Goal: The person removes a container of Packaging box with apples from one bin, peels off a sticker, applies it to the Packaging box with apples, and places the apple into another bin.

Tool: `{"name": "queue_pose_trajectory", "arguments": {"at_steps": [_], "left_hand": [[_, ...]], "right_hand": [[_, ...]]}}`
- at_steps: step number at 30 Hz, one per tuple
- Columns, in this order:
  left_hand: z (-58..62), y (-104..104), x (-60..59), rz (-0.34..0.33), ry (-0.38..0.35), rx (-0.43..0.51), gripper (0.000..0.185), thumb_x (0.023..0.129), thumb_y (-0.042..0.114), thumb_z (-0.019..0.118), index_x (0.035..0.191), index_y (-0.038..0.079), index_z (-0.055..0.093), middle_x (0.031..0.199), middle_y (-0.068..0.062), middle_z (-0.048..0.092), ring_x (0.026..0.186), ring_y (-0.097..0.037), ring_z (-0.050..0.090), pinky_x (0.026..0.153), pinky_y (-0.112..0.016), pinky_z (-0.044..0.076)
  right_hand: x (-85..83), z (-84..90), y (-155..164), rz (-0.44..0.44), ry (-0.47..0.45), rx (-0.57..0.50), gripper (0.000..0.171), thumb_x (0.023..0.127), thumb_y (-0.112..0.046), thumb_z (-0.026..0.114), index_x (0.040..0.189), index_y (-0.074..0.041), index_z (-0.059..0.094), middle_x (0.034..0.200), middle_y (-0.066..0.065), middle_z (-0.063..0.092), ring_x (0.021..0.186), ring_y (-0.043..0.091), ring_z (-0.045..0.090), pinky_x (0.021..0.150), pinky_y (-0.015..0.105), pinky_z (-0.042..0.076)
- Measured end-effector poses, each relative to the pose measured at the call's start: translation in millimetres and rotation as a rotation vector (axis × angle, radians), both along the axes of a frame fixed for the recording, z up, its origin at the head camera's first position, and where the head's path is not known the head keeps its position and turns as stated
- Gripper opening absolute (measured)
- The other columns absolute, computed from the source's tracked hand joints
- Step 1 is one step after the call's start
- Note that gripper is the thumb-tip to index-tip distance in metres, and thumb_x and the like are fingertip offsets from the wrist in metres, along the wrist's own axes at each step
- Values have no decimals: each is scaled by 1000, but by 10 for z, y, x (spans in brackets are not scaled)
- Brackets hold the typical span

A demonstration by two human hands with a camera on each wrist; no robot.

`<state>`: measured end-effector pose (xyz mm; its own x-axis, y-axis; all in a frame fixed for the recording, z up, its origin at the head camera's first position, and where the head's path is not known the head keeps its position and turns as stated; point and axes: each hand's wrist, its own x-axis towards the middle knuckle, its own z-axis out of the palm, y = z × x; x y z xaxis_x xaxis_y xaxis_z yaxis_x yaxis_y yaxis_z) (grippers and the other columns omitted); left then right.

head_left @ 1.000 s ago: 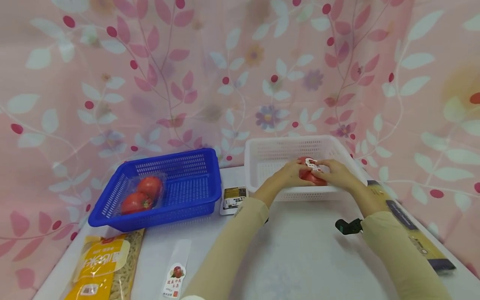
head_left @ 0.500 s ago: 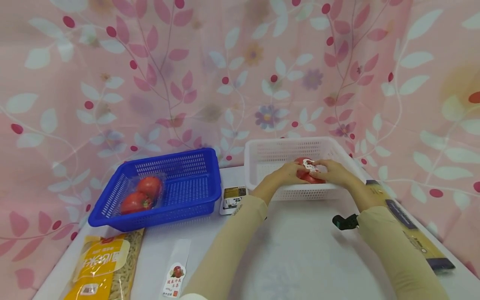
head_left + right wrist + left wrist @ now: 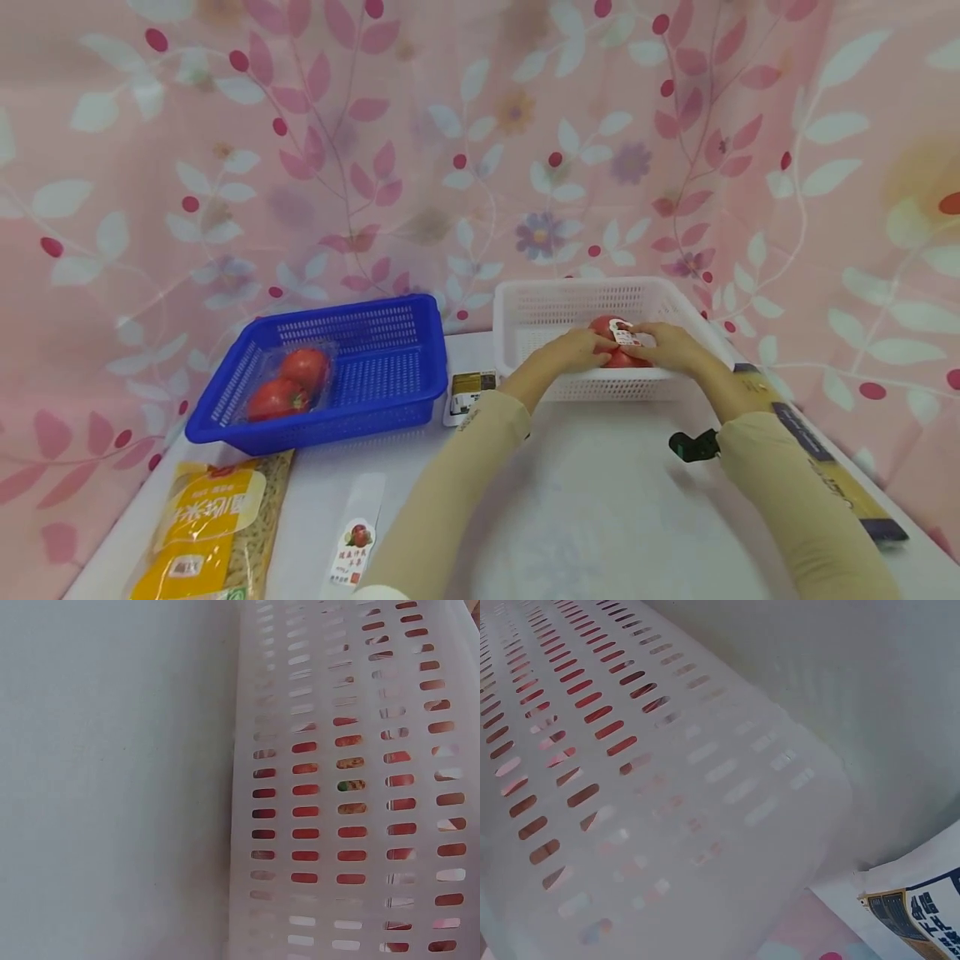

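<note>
White table [image 3: 600,500], pink floral backdrop. Far right: white basket [image 3: 525,321] containing one wrapped tomato pack [image 3: 618,342], my left hand [image 3: 573,350] and right hand [image 3: 667,346] curled around its ends. Probably soft, bruisable, film slippery; cradle underneath.

A clear-wrapped pack of red tomatoes [image 3: 617,343] bearing a white label is sitting inside the white slotted plastic basket [image 3: 558,304], near its front wall, held between both hands.

Bright, even light washes the scene with only faint shadows; the head view bends at its edges, and both wrist views press close and soft against the white basket [image 3: 667,787].
</note>
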<state>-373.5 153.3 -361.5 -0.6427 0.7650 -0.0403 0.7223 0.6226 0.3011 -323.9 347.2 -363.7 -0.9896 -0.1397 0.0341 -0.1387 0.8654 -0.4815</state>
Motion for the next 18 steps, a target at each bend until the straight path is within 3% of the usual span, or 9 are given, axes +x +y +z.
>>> {"name": "queue_pose_trajectory", "arguments": {"at_steps": [4,7,10,14,18], "left_hand": [[48,-38,78,-18,47,-15,36,96,31,45,129,20,54,124,3,57,112,-13,50,97,-26,37],[76,-93,189,63,90,-30,29,96,34,45,113,22,65,108,5,63,97,-12,56,80,-30,47],[105,-194,319,142,149,-10,22,93,35,48,90,22,66,87,8,61,77,-11,56,59,-30,46],[144,-405,478,164,219,30,16,90,31,52,88,24,65,85,10,61,73,-7,54,48,-28,42],[189,-664,615,125,299,48,17,89,27,54,96,25,69,92,10,64,79,-5,55,46,-25,41]], "right_hand": [[14,17,-20,-19,76,79,49,92,-31,51,124,6,51,122,31,49,112,46,44,92,62,33],[37,21,-51,-46,116,105,40,92,-23,51,118,7,55,115,30,54,102,42,49,90,60,37],[61,11,-109,-70,198,123,33,90,-18,52,110,7,60,109,29,58,98,41,52,88,58,39],[84,-32,-231,-43,400,124,24,83,-10,55,96,7,65,101,28,61,96,44,54,85,56,40],[108,-78,-391,15,622,102,16,75,-3,57,84,5,67,89,24,64,85,43,57,78,53,43]]}}
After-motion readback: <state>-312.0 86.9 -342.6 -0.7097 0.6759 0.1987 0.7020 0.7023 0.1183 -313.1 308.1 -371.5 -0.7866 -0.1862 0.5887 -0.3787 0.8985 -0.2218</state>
